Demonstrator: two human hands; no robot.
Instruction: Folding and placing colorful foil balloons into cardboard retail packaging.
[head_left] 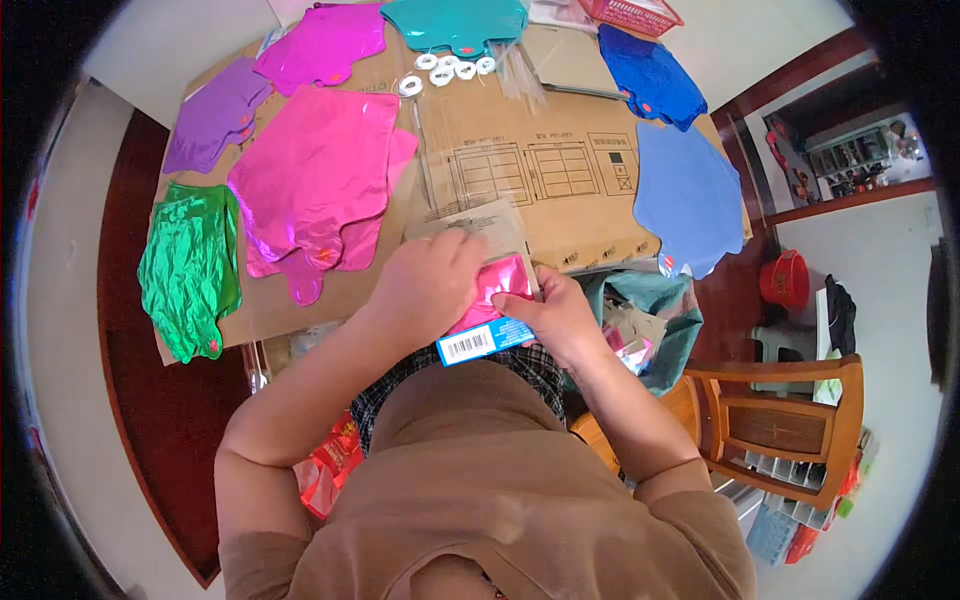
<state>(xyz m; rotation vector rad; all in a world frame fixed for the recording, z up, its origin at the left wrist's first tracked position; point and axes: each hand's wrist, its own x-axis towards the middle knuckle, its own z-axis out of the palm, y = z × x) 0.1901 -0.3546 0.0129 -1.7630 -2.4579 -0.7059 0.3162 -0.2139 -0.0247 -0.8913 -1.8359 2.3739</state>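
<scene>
In front of my waist, at the near edge of the cardboard, I hold a small packet (505, 275) with a folded pink foil balloon showing inside it. A blue strip with a barcode runs along its near end, and a grey-brown card flap extends from its far end. My left hand (425, 290) lies over the packet's left side, its fingers bent together on the flap. My right hand (560, 315) grips the right edge, thumb on top of the foil; its other fingers are mostly hidden underneath. Left of the packet lies a pile of flat pink foil balloons (315, 185).
Around the cardboard-covered table (520, 140) lie green (190, 270), purple (215, 115), magenta (325, 45), teal (460, 22) and blue foil balloons (655, 80). Several white ribbon rolls (440, 75) sit at the back. An open bag (680, 345) of packets and a wooden chair (775, 430) stand right.
</scene>
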